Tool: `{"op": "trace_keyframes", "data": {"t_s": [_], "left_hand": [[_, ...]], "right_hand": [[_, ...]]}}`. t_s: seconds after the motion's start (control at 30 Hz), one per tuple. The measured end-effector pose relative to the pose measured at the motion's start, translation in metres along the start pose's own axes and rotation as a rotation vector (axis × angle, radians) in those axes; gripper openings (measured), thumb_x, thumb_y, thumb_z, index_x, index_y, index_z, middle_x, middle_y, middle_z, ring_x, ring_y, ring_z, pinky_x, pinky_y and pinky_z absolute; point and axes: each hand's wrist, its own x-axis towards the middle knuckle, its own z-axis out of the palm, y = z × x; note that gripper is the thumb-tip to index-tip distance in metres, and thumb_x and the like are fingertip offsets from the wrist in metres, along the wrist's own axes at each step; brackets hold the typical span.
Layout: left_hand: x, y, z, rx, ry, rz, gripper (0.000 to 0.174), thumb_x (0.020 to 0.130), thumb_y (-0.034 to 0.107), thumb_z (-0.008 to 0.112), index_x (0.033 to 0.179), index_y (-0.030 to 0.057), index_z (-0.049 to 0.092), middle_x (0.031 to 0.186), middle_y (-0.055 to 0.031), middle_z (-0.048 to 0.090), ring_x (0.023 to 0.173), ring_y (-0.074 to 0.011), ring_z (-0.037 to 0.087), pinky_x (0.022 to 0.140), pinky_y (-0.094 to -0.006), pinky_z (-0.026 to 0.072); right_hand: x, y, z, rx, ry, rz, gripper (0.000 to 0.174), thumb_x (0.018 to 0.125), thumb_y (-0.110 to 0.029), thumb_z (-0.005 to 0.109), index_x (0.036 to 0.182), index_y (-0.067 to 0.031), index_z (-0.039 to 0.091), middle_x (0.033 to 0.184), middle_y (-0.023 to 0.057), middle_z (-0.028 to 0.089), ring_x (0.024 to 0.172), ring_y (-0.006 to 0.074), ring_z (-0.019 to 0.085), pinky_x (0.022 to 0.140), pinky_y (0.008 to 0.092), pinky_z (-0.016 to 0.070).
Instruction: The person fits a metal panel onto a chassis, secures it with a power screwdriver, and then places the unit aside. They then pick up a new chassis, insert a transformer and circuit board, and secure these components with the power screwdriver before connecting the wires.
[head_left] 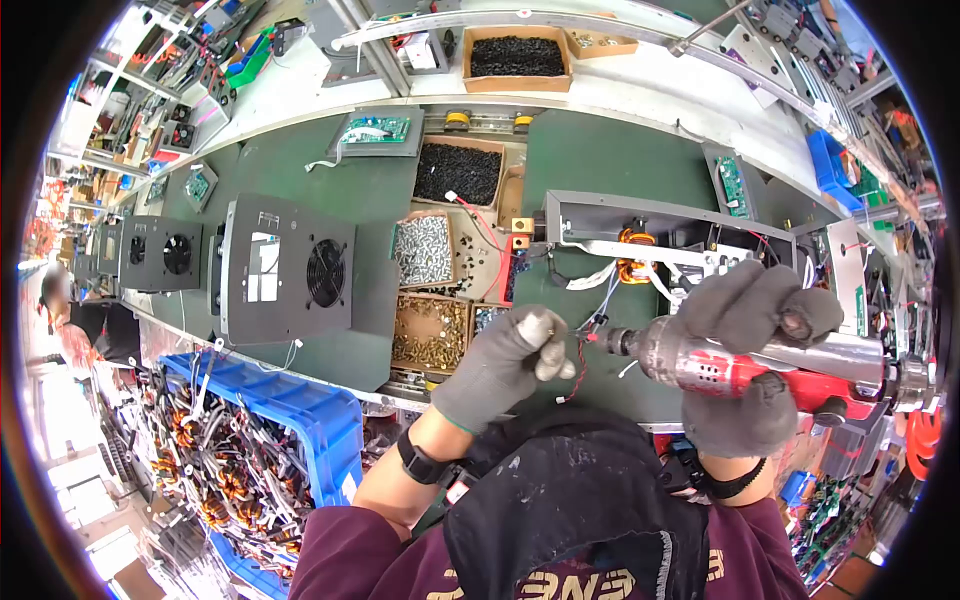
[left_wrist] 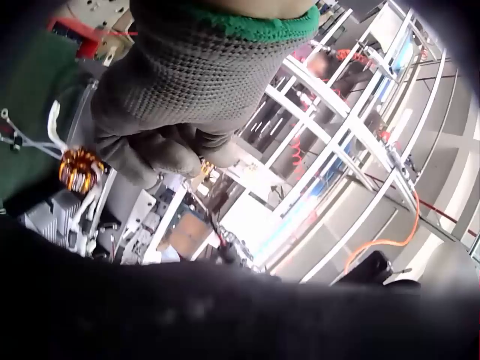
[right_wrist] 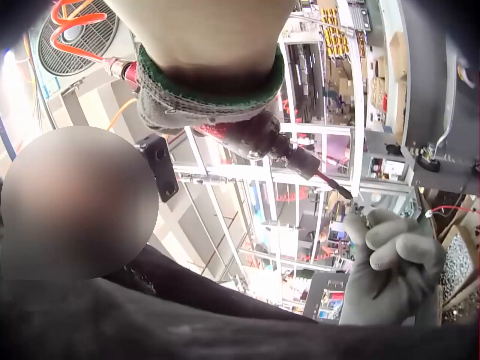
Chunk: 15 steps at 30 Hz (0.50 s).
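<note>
The gloved right hand (head_left: 745, 350) grips a red and silver power driver (head_left: 700, 368), its tip pointing left toward the left hand. The gloved left hand (head_left: 498, 368) has curled fingers and pinches a small brass-coloured piece, seen at the fingertips in the left wrist view, too small to identify. In the right wrist view the driver's bit (right_wrist: 334, 186) ends just short of the left fingertips (right_wrist: 358, 225). Behind both hands lies an open grey metal case (head_left: 670, 215) with a copper-wound coil (head_left: 636, 256) and loose wires.
Boxes of black screws (head_left: 458, 173), silver screws (head_left: 424, 250) and brass screws (head_left: 428, 332) stand left of the case. Farther left is a grey unit with a fan (head_left: 290, 270). A blue crate (head_left: 335, 410) of coils and wires is at the lower left. Circuit boards (head_left: 375, 130) lie behind.
</note>
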Motion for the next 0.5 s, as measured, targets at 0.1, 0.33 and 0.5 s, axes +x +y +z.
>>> {"op": "trace_keyframes", "data": {"t_s": [0.1, 0.33, 0.5], "left_hand": [[-0.003, -0.002, 0.014, 0.064, 0.02, -0.009, 0.035, 0.091, 0.037, 0.061, 0.098, 0.0024, 0.057, 0.073, -0.0022, 0.055, 0.063, -0.0129, 0.053, 0.072, -0.0309, 0.0509], [0.003, -0.004, 0.017, 0.179, 0.029, 0.024, 0.033, 0.092, 0.032, 0.06, 0.101, 0.001, 0.057, 0.072, -0.0022, 0.054, 0.065, -0.011, 0.054, 0.075, -0.0303, 0.0517], [0.005, -0.009, 0.014, -0.043, -0.018, -0.112, 0.035, 0.093, 0.035, 0.058, 0.103, 0.0008, 0.056, 0.076, -0.0022, 0.055, 0.065, -0.0103, 0.053, 0.075, -0.0301, 0.0516]], "right_hand": [[0.001, -0.002, 0.008, 0.007, -0.131, 0.007, 0.038, 0.078, -0.024, 0.072, 0.103, -0.014, 0.046, 0.08, 0.0039, 0.046, 0.069, 0.02, 0.049, 0.054, 0.0336, 0.0456], [-0.006, 0.0, 0.004, -0.088, -0.018, 0.042, 0.04, 0.075, -0.024, 0.075, 0.103, -0.0128, 0.048, 0.077, 0.0037, 0.048, 0.07, 0.0172, 0.05, 0.057, 0.0338, 0.0473], [-0.001, 0.01, -0.005, 0.043, -0.172, -0.04, 0.04, 0.075, -0.025, 0.075, 0.103, -0.0129, 0.048, 0.076, 0.0031, 0.046, 0.071, 0.0181, 0.05, 0.057, 0.0339, 0.0478]]}}
